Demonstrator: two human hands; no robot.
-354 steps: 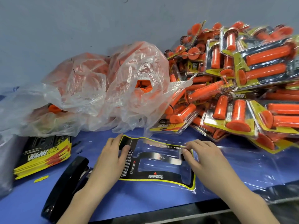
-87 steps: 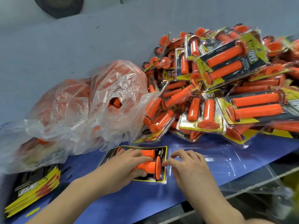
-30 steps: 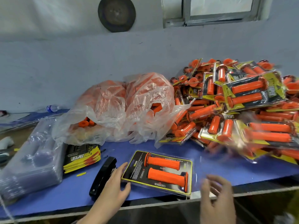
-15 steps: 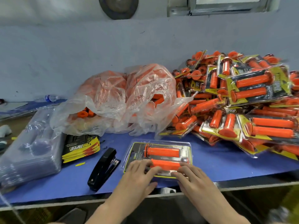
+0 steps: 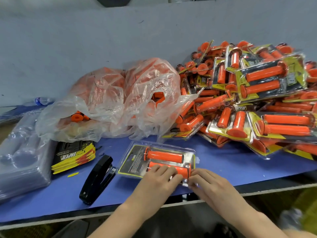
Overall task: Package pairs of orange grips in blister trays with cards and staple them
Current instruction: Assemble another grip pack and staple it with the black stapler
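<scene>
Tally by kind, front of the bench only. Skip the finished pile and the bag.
orange grips, in the pack: 2
blister pack: 1
stapler: 1
card stack: 1
empty tray stack: 1
Total: 6

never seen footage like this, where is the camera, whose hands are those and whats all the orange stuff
No machine here: a person works with bare hands, and the one camera sits on their head, looking down. The left hand and right hand press on the near edge of a blister pack holding two orange grips over a card, on the blue table. Whether the right fingers pinch it is too blurred to tell. Left of it lie a stapler, a stack of cards and clear trays. Behind are a plastic bag of loose grips and a pile of finished packs.
</scene>
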